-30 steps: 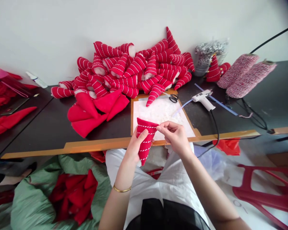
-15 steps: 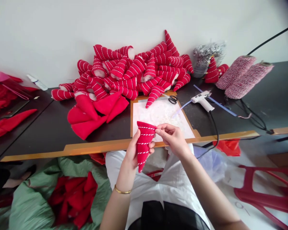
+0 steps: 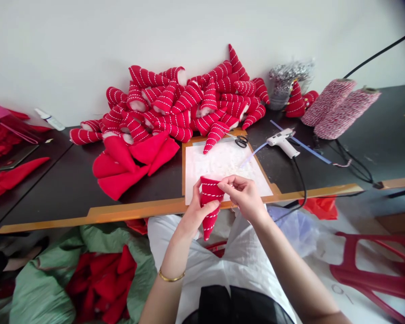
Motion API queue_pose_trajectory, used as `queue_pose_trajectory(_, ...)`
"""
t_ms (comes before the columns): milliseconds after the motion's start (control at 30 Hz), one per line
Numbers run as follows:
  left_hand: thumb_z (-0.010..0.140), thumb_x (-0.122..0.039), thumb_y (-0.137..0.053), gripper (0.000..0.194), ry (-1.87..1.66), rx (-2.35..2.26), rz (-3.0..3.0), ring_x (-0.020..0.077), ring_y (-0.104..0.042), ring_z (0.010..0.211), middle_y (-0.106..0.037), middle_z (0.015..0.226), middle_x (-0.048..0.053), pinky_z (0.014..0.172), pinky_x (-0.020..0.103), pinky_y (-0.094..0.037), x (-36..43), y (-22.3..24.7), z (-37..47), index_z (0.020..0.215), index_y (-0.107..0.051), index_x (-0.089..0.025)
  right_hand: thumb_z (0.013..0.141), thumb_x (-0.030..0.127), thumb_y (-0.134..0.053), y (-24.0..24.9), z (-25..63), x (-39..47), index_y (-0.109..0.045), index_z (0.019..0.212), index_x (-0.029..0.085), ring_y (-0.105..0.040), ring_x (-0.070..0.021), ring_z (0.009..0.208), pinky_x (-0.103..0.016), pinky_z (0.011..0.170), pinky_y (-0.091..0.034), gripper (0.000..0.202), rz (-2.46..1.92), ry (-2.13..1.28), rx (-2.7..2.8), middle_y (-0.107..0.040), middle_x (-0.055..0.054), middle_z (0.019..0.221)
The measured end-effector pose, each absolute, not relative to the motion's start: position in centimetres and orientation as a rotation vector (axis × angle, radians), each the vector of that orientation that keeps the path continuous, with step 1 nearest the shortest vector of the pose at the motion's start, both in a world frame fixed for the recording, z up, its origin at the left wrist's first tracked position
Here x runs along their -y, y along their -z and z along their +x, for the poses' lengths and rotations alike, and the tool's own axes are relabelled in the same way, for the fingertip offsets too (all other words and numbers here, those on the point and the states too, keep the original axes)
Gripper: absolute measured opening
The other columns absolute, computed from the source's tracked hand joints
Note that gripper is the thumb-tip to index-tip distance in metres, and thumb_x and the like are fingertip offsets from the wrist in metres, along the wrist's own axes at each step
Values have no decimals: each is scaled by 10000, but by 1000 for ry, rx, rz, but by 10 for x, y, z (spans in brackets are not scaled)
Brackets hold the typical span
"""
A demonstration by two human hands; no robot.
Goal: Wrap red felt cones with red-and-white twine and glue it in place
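Observation:
A red felt cone (image 3: pixel 211 189) wound with white-and-red twine points tip down over my lap, just off the front table edge. My left hand (image 3: pixel 191 218) is wrapped around it from the left, thumb across its front. The fingertips of my right hand (image 3: pixel 243 194) pinch the upper right rim of the cone; whether twine or felt is between them is hidden. Behind my hands lies a white work sheet (image 3: pixel 197 166). Black-handled scissors (image 3: pixel 241 141) rest at its far edge, and a white glue gun (image 3: pixel 284 142) lies to its right.
Twine-wrapped cones (image 3: pixel 189 96) are heaped against the wall, with plain red felt cones (image 3: pixel 121 177) in front. Twine spools (image 3: pixel 346 114) and a tub of silver tinsel (image 3: pixel 280 92) stand right. A green sack (image 3: pixel 37 279) holds red pieces below. A red stool (image 3: pixel 351 265) is at right.
The cone has shifted slightly right and turned in my left hand, whose thumb now crosses its front. My right hand stays pinched at the rim. The view has shifted a little.

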State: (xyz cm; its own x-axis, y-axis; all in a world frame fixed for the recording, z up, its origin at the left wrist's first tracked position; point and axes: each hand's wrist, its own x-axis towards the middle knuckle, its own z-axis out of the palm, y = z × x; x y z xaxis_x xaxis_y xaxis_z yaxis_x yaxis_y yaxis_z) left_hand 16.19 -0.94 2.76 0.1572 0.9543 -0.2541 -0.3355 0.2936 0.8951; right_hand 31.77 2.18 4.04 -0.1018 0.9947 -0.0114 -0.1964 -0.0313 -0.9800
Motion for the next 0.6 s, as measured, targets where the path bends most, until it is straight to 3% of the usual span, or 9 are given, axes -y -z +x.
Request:
queue_pose_trajectory(100,773,-251,-817,890,-1264,-1052,933,263,-572,1283,-459,1524,100,953,337,-530,11,-36,158,1494,-306,-353,726,458,-810,-39,320,-24,-708,760,165,-345,-73,468,-225,418,-223,312,-1029,-1387,1130,-510,26,579)
queue_pose_trajectory(200,843,-279,-754,605,-1436,-1149,1097,267,-384,1450,-380,1588,56,1116,354,-403,9,-45,153,1394,-514,-345,742,448,-807,-39,320,-24,-715,775,164,-333,-67,470,-224,423,-214,301,-1005,-1407,1154,-513,27,589)
queue_pose_trajectory(300,910,-297,-666,307,-1447,-1211,1314,264,-335,1477,-418,1564,45,1200,368,-283,5,-53,150,1216,-691,-294,746,443,-806,-41,318,-23,-707,771,161,-349,-68,486,-222,437,-227,301,-993,-1437,1169,-521,27,602)
queue_pose_trajectory(433,884,-284,-694,97,-1374,-1161,1341,282,-372,1455,-527,1472,77,1226,378,-227,2,-61,149,934,-760,-233,735,446,-806,-45,313,-21,-701,760,161,-418,-86,523,-222,470,-290,304,-979,-1480,1194,-543,20,610)
queue_pose_trajectory(600,876,-343,-710,176,-1275,-1060,1153,277,-539,1300,-630,1347,91,1121,341,-385,1,-53,149,781,-723,-196,767,441,-793,-42,313,-18,-728,826,175,-500,-111,576,-228,522,-377,280,-922,-1501,1212,-600,-1,667)
